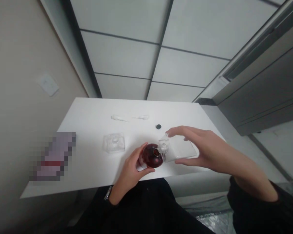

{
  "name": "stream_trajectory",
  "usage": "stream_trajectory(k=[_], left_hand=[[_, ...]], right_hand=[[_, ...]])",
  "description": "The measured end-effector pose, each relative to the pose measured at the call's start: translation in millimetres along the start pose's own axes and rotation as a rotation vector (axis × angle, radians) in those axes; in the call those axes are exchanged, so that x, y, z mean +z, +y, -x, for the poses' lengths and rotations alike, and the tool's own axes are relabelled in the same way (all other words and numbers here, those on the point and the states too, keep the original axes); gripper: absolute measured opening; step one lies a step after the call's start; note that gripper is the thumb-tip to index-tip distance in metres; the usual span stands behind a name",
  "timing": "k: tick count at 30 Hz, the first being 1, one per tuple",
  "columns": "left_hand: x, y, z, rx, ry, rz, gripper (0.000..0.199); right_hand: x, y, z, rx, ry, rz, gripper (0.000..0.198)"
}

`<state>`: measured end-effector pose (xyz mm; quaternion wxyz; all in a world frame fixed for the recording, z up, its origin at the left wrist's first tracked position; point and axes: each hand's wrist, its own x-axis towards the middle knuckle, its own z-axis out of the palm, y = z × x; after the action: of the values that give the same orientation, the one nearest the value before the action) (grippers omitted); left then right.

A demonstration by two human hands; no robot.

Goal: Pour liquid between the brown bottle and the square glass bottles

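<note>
My left hand (134, 162) is wrapped round a dark red-brown bottle (152, 156) near the table's front edge. Its open mouth points up. In my right hand (200, 146) a clear glass bottle (179, 149) lies tilted on its side, gripped between thumb and fingers. The clear bottle's neck meets the brown bottle's mouth; whether they touch or liquid flows, I cannot tell. Beyond them a small dark cap (158, 126) rests on the table. To the left stands a second clear square glass bottle (115, 143).
Two clear droppers or pipettes, one on the left (119, 118) and one on the right (141, 117), lie toward the back of the white table (92, 110). A blurred-out flat object (53, 156) is at the left end. A wall socket (48, 85) is on the left wall.
</note>
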<state>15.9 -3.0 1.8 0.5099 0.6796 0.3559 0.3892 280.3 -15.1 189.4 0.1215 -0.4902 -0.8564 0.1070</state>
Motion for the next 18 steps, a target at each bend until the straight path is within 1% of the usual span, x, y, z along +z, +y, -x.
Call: stream_trajectory(k=[2,4,8,11,14,18], left_hand=[[0,-1,0,0.0,0.012,-0.001,0.087],[1,-3,-1,0.002,0.022,-0.005,0.089],[2,-5,-2,-0.017,0.035,0.009,0.091],[2,-6,-2,-0.047,0.051,-0.001,0.092],[1,-8,-2,-0.066,0.061,-0.025,0.092],[1,-11,-2,-0.057,0.071,-0.012,0.092]], right_hand=[[18,9,14,0.049,0.08,-0.172,0.06],[42,17,27,0.082,0.178,-0.366,0.065],[103,30,47,0.185,0.402,-0.732,0.072],[145,35,52,0.258,0.533,-0.966,0.071],[173,38,50,0.318,0.652,-1.078,0.07],[193,43,47,0.428,0.785,-1.074,0.072]])
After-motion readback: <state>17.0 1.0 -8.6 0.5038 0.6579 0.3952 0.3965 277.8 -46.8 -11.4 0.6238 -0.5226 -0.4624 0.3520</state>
